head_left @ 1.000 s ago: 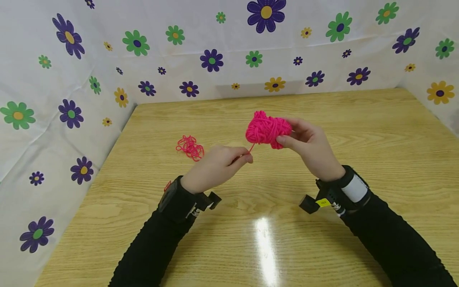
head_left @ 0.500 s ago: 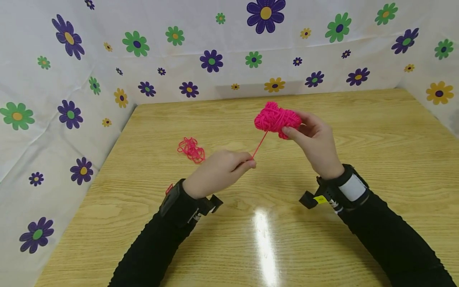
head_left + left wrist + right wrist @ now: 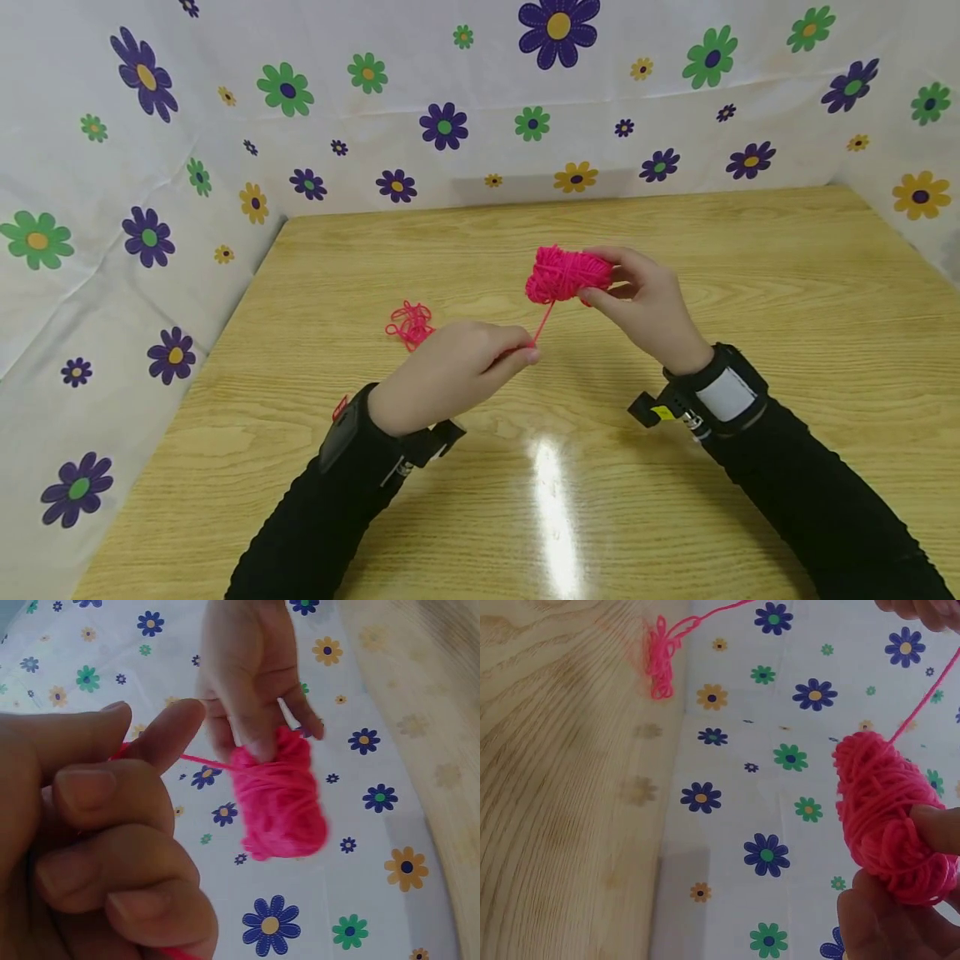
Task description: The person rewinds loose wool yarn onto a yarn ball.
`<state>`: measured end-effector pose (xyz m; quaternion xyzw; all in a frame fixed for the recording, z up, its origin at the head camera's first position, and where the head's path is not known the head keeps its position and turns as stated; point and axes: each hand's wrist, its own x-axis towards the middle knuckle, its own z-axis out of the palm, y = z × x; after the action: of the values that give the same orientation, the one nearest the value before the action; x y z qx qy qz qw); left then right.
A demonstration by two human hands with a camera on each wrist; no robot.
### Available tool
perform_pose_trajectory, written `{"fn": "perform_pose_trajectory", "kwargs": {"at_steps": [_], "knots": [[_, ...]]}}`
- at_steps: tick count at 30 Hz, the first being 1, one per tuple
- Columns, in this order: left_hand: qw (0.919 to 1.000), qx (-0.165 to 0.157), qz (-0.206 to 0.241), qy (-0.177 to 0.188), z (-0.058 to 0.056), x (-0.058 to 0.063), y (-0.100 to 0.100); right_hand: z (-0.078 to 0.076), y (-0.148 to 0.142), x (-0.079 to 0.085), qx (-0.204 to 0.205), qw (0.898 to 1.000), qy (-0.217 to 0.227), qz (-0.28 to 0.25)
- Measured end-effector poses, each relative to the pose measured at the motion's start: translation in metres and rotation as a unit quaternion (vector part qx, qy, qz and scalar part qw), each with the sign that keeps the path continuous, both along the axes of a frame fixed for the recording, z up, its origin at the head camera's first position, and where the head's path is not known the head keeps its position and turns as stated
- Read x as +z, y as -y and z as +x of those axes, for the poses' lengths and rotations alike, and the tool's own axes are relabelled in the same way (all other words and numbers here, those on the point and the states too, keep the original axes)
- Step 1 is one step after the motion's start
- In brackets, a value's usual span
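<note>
My right hand [image 3: 648, 308] grips one end of a thick pink yarn ball [image 3: 564, 275], held up over the table. In the right wrist view the yarn ball [image 3: 885, 817] sits between the thumb and curled fingers. Below and left of it, my left hand [image 3: 461, 371] pinches the yarn strand [image 3: 543, 322], which runs taut up to the ball. The left wrist view shows that strand [image 3: 206, 761] leaving between thumb and forefinger, the other fingers curled in. A loose heap of pink yarn [image 3: 412, 323] lies on the table, partly hidden behind the left hand.
The wooden table [image 3: 337, 275] ends at a white cloth backdrop [image 3: 487, 67] printed with flowers, along the back and both sides. Both wrists wear black straps with small cameras. A yarn length [image 3: 712, 613] trails up from the heap in the right wrist view.
The yarn ball rose up and right, lengthening the strand, then came back down and left while turning. My left hand has lowered slightly. The loose heap has shifted a little right and looks smaller.
</note>
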<state>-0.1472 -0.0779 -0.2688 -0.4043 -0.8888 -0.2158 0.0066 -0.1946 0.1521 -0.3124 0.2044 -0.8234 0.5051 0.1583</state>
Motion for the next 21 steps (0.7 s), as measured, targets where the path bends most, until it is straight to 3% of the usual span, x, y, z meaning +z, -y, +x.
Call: {"fn": "perform_pose_trajectory", "kwargs": {"at_steps": [6, 11, 15, 21], "knots": [[0.9997, 0.006, 0.017, -0.014, 0.003, 0.007, 0.005, 0.000, 0.004, -0.006, 0.062, 0.995, 0.012, 0.078], [0.9991, 0.024, 0.033, -0.011, 0.000, 0.010, 0.010, 0.001, 0.005, -0.007, 0.137, 0.983, 0.028, 0.119], [0.9984, 0.038, 0.041, -0.013, -0.004, 0.010, 0.015, 0.003, 0.006, -0.005, 0.201, 0.969, 0.061, 0.131], [0.9969, 0.063, 0.047, 0.001, -0.012, 0.010, 0.022, 0.007, 0.006, -0.002, 0.289, 0.939, 0.156, 0.108]]}}
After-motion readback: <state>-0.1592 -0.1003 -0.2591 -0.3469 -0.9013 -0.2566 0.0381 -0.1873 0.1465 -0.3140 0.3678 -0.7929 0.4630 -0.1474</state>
